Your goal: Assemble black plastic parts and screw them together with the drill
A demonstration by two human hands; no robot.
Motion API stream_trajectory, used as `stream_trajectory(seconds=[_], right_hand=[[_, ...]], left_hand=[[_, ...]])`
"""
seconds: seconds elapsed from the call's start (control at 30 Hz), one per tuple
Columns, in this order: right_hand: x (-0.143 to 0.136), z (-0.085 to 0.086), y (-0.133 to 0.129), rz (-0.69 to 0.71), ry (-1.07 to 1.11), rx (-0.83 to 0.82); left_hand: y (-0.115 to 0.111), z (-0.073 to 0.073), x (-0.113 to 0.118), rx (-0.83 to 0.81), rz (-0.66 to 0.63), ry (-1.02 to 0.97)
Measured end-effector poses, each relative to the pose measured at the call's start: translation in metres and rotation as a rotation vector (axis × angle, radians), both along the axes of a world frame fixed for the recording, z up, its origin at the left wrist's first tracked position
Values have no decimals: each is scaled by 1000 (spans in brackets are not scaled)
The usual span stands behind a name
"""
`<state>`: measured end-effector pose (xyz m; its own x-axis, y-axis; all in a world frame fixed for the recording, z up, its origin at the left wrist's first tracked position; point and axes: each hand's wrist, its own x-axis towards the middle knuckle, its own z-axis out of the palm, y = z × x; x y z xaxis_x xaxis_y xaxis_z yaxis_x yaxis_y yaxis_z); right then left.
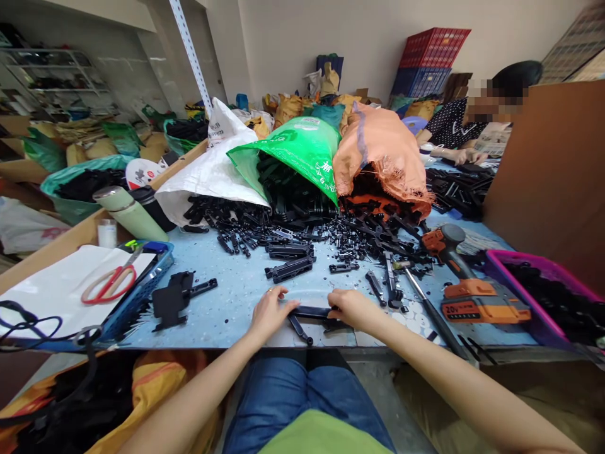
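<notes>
Close to the table's front edge, a long black plastic bar point(312, 312) lies sideways between my hands. My left hand point(270, 314) has its thumb and fingers at the bar's left end. At the other end, my right hand point(355, 309) pinches it with curled fingers. A shorter black arm point(300, 330) slants down below the bar by my left hand; whether they are joined I cannot tell. Two similar black bar parts point(290, 268) lie just beyond my hands. Off to the left rests a flat black bracket point(172, 301) with a small arm piece beside it.
White point(212, 170), green point(297, 148) and orange point(382, 145) sacks spill black parts across the back. A hammer point(432, 312), an orange cordless drill point(472, 299) and a pink basket point(529, 302) stand right. Red scissors point(109, 284) lie left. Another person sits behind a brown board point(548, 176).
</notes>
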<state>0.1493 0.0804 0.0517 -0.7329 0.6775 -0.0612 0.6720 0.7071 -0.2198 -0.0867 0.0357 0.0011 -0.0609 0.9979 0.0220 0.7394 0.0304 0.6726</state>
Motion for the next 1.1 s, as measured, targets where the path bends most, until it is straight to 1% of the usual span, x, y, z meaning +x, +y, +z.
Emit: stream_trajectory(seconds=[0.03,0.1,0.13,0.17,0.2,0.23,0.3,0.33,0.4,0.47,0.5,0.57,0.63,0.67,0.7,0.77,0.83,0.87,0.9,0.93,0.97,1.0,1.03,1.07,1.1], right_hand=[[1,-4,-2,32,-5,32],[10,-19,-9,80,63,110],[16,-28,-14,98,127,148],[23,-39,-18,113,196,179],[30,-49,-23,119,260,199],[36,-59,-26,115,306,205],[46,-73,-30,97,333,187],[49,-76,-29,95,321,173],[52,-77,-25,124,278,157],[55,-73,-18,182,208,187],[56,-71,-15,185,168,221],[59,-67,-11,108,89,300],[59,-61,-11,4,37,343],[58,-56,-13,-20,31,346],[57,-48,-15,-17,40,338],[54,-23,-25,51,126,286],[50,7,-39,180,304,168],[47,21,-47,251,410,90],[42,30,-55,318,519,9],[35,34,-64,379,630,-67],[26,32,-72,418,747,-127],[14,23,-80,420,853,-164],[1,10,-86,387,945,-169],[-15,-7,-92,315,1022,-145],[-30,-25,-95,210,993,-98]], left_hand=[[-4,3,5,102,-86,84],[-12,8,18,254,-321,220],[-15,8,27,283,-430,269],[-16,8,35,283,-505,309],[-17,7,43,265,-545,346],[-16,6,50,239,-551,379],[-16,3,59,197,-523,429],[-16,2,60,188,-511,450],[-17,2,59,205,-511,487],[-18,3,54,255,-570,533],[-17,3,51,281,-605,560],[-14,2,45,306,-647,615],[-9,3,42,278,-634,643],[-8,5,41,257,-611,635],[-9,9,40,243,-579,607],[-17,25,37,250,-524,470],[-34,48,35,304,-528,207],[-45,60,36,338,-566,41],[-57,72,38,369,-602,-123],[-68,83,41,396,-624,-265],[-78,91,46,431,-626,-389],[-86,96,53,475,-597,-499],[-92,98,60,527,-521,-597],[-96,97,66,572,-427,-673],[-98,94,72,597,-343,-718]])
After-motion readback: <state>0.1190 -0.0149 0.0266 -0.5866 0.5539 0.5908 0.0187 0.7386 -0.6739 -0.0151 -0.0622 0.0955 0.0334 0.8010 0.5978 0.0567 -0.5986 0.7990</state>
